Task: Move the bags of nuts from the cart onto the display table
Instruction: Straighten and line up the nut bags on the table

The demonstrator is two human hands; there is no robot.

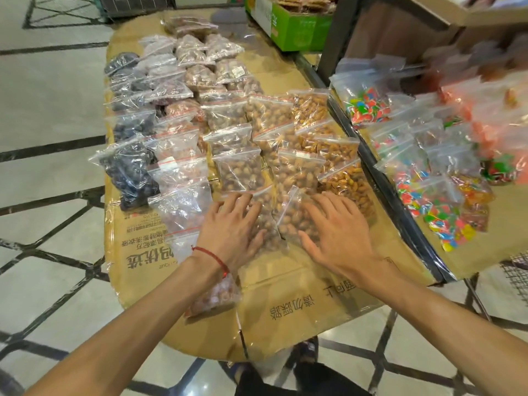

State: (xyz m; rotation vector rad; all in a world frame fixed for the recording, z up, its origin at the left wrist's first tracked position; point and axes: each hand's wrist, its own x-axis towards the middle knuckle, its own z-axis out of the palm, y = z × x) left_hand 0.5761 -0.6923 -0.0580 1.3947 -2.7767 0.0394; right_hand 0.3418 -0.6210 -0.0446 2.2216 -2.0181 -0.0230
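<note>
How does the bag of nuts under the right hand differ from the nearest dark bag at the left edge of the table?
The bag of nuts holds light brown pieces; the dark bag holds almost black ones. The right hand rests flat on the bag of nuts; nothing touches the dark bag. Both are clear zip bags lying on the cardboard.

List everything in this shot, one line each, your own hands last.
Display table: one, tan printed cardboard top, centre.
Brown nut bags: many, clear zip bags, middle rows.
Golden nut bags: several, right column.
Dark-filled bags: several, blackish, left edge.
Sweet bags: many, multicoloured, neighbouring table at right.
Carton: one, green, far end.
Bracelet: one, red string, left wrist.
Left hand: flat on a nut bag, near edge.
Right hand: flat on the adjoining nut bag.
</note>
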